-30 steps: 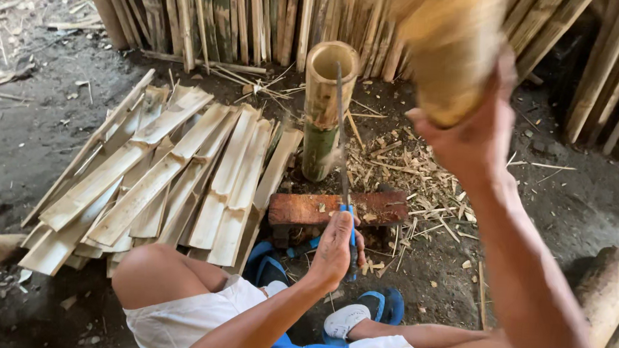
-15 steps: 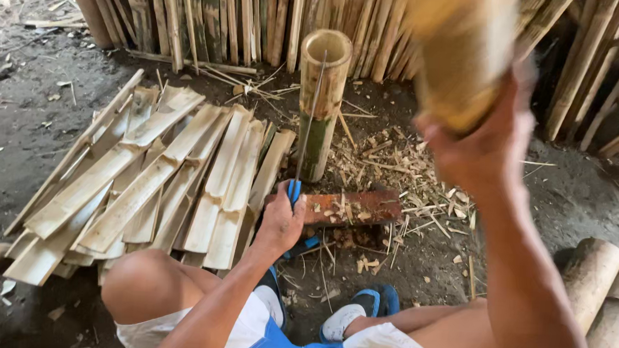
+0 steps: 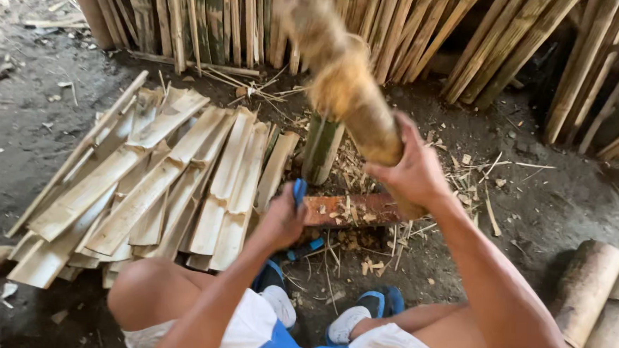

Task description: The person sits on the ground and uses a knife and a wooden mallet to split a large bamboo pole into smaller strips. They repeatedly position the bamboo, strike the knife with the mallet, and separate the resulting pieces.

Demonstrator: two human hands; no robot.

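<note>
Dirt floor: right hand (image 3: 412, 174) grips club (image 3: 346, 84); left hand (image 3: 282, 220) clenches blue handle (image 3: 299, 192). Strike squarely above upright bamboo (image 3: 321, 148).

Soft, even daylight, dim at the right edge; the bamboo mallet (image 3: 342, 84) is motion-blurred, perhaps mid-swing.

2 hands (image 3: 282, 222), 1 mallet (image 3: 345, 91), 2 sandals (image 3: 358, 318)

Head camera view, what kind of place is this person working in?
Likely an outdoor or open-shed bamboo-splitting spot on a bare dirt floor. A pile of split bamboo slats lies on the ground, more bamboo strips lean along the back, and whole bamboo sections lie to one side.
</note>
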